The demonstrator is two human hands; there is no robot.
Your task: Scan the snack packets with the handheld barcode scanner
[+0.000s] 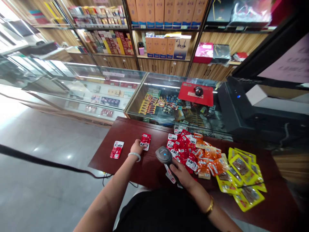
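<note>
- Left arm stretches forward across the dark red table (135, 129), wrist wearing a pale bangle (134, 156).
- Left hand (137, 147) lies palm-down, fingertips pressing on a red snack packet (145, 141) at the table's middle; whether it pinches the packet I cannot tell.
- A second red packet (117, 149) lies alone to the left, well apart from the hand.
- Right hand (180, 174) is wrapped around the grip of a grey barcode scanner (165, 157), its head lit blue and angled toward the left hand's packet.
- Right forearm comes in from the lower right, gold bracelet (209, 206) at the wrist.
- Just beside the scanner sits a heap of red packets (184, 149), then orange ones (209, 161), then yellow ones (241, 175) farthest right.
</note>
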